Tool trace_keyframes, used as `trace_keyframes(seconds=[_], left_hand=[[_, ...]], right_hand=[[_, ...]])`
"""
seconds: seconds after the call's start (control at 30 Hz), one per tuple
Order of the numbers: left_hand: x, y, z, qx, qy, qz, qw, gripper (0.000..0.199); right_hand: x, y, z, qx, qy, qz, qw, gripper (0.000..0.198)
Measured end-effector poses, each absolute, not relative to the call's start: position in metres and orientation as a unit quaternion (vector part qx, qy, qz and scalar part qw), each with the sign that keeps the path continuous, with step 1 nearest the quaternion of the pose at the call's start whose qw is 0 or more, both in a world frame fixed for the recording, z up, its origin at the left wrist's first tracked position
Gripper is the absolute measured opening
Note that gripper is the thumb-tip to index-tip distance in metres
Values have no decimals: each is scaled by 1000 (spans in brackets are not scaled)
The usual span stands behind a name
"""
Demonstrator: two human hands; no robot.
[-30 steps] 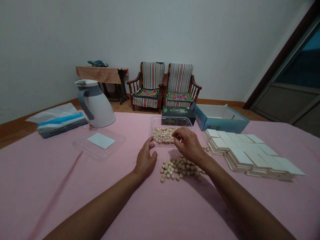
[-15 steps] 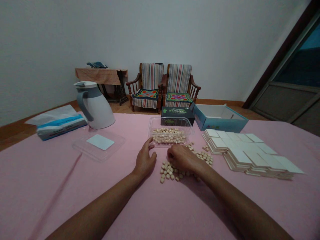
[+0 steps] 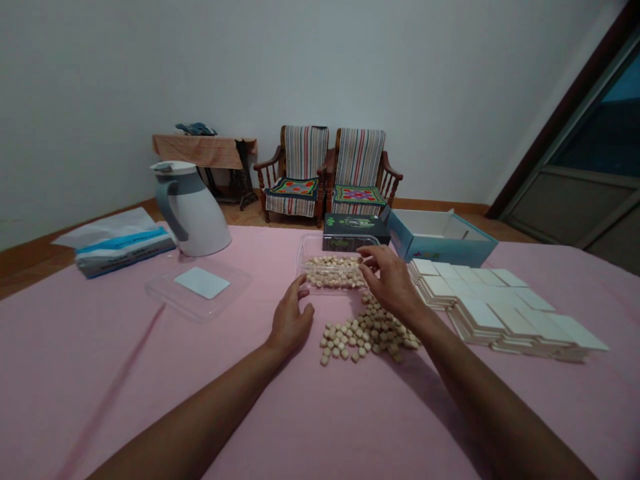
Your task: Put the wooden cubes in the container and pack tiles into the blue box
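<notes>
A clear plastic container (image 3: 303,252) stands in the middle of the table, partly filled with small pale wooden pieces (image 3: 331,272). Fingertips of my left hand (image 3: 291,319) are at its near left corner, with thumb and fingers apart; nothing is in that hand. My right hand (image 3: 393,283) is raised at the container's right rim. Its fingers are bent and the thumb stands off from them, with no piece visible between. Below my right hand, a loose pile of the same wooden pieces (image 3: 373,330) lies on the pink tablecloth (image 3: 280,413).
Left are a clear lid (image 3: 235,283) with a white label, a grey-white jug (image 3: 203,217) and a tissue pack (image 3: 125,250). Behind the container sit a black box (image 3: 355,225) and an open blue box (image 3: 440,247). Stacked white square tiles (image 3: 500,307) occupy the right.
My right hand has risen from the loose pile to the container's right rim, and its fingers have parted. More of the pile shows. My left hand has stayed in place.
</notes>
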State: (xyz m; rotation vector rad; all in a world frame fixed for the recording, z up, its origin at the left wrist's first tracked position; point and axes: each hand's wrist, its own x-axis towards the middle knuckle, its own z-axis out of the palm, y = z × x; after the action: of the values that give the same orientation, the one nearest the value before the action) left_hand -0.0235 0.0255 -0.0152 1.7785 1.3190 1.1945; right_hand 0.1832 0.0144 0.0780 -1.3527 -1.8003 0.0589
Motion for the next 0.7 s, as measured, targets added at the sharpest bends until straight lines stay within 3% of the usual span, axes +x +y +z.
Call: trace_keyframes(seconds=[0.1,0.27,0.37,0.7], left_hand=[[-23,26,-16,672,499,454,306,64],[-23,26,-15,671,503,453,304,64],[-23,26,-15,675,501,448,305,65],[-23,25,-15,671,502,452,305,65]], right_hand=[[186,12,80,-543,-737,39,401,16],[180,5,69,-516,-834,116,157,23],[176,5,58,-504,-850,141,59,29],[167,7,47,-499,-850,162,48,26]])
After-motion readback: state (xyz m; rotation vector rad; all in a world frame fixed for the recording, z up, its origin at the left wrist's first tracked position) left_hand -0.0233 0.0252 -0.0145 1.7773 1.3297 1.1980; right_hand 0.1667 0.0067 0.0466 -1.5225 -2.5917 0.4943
